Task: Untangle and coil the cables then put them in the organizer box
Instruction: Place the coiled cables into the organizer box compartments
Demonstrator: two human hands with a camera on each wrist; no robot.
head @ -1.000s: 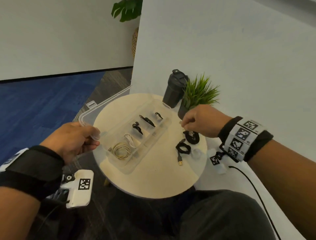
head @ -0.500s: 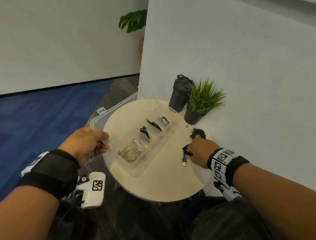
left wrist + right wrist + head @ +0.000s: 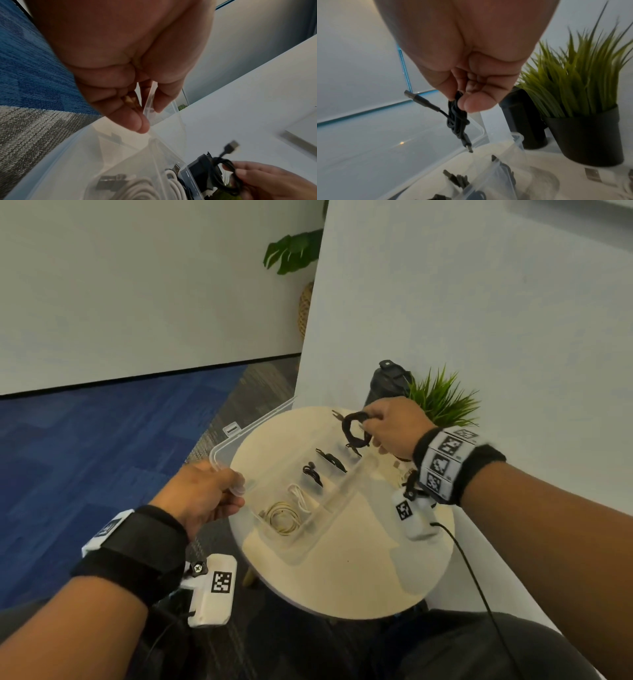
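Observation:
A clear plastic organizer box (image 3: 329,501) lies on the round table (image 3: 359,570), its lid (image 3: 239,436) swung open to the left. My left hand (image 3: 202,491) pinches the corner of that lid (image 3: 149,106). My right hand (image 3: 390,426) holds a coiled black cable (image 3: 352,428) above the box's far end; in the right wrist view the coiled black cable (image 3: 457,116) hangs from my fingers with both plugs free. The compartments hold a beige coil (image 3: 282,515), a white cable (image 3: 301,496) and black cables (image 3: 313,472).
A black bottle (image 3: 387,381) and a potted green plant (image 3: 442,398) stand at the table's far edge, right behind my right hand. A white partition wall (image 3: 479,320) rises behind them. Blue carpet (image 3: 85,457) lies to the left.
My right hand picked a coiled black cable up from the table's right side and lifted it up and leftward over the far end of the box. My left hand kept hold of the lid.

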